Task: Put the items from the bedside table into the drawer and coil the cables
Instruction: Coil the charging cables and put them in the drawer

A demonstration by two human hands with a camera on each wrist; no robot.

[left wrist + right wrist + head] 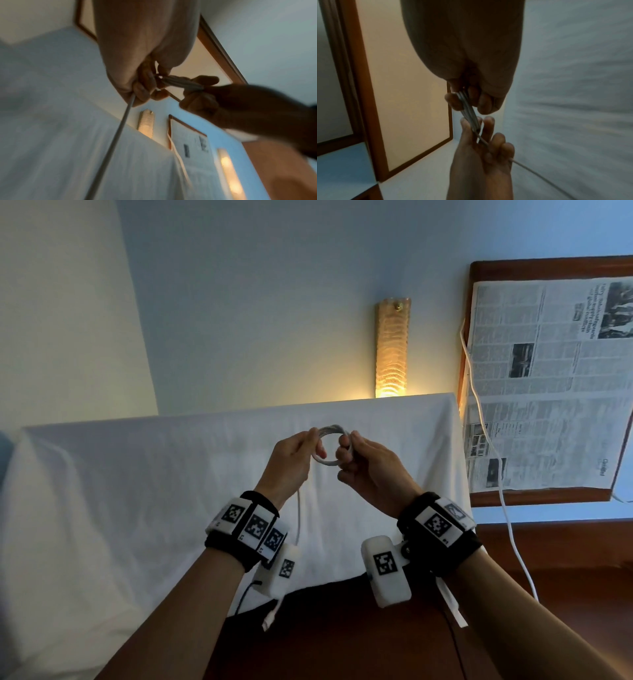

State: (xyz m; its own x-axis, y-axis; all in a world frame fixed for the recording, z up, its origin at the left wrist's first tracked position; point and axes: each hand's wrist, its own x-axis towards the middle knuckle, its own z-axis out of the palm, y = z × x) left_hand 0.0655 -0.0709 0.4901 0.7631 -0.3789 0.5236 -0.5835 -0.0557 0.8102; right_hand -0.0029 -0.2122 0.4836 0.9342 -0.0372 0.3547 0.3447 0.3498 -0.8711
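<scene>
Head view, one coiled cable (pixel 329 448), pinched by left hand (pixel 294 463), right hand (pixel 371 470)

dim room | warm glow from wall lamp (pixel 392 350) | wrist views blurred, hands shadowed

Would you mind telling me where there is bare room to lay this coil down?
The white bedsheet left of the left hand lies bare. The bedside table is crowded: newspaper covers it, with a white cable along its left edge.
</scene>
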